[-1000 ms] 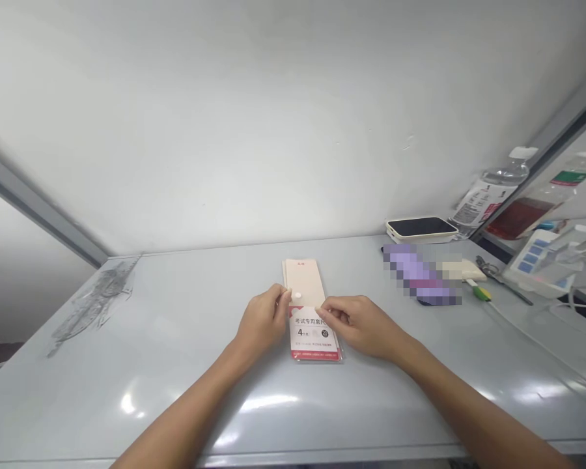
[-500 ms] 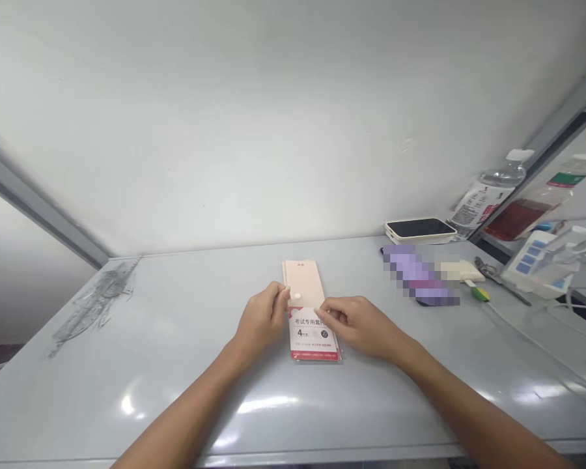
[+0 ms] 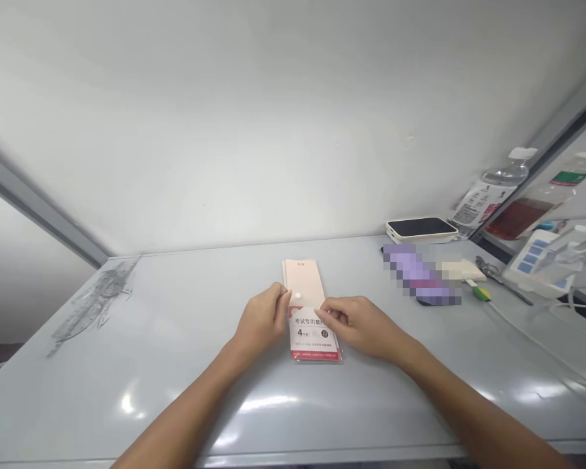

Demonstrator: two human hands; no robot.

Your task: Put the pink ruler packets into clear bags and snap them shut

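A slim ruler-set packet (image 3: 314, 335) lies on the grey desk, its lower half a clear sleeve with a red and white printed label. From its top end extends a pale pink cover (image 3: 303, 277) with a small white round spot near the middle. My left hand (image 3: 264, 314) is closed in a pinch at the packet's left edge, beside the spot. On the opposite edge, the curled fingers of my right hand (image 3: 354, 322) pinch the sleeve near the label's upper right corner. My fingers cover parts of both edges.
A phone (image 3: 421, 228) rests on a white box by the wall. Nearer lie a blurred purple item (image 3: 420, 277), a cream pouch (image 3: 463, 270), keys (image 3: 488, 266) and a white cable (image 3: 532, 332). Bottles (image 3: 491, 189) stand at the right. Dark scuffs (image 3: 97, 296) mark the desk's left side.
Almost nothing differs. Both hands keep their places on the packet, and the view has shifted very slightly.
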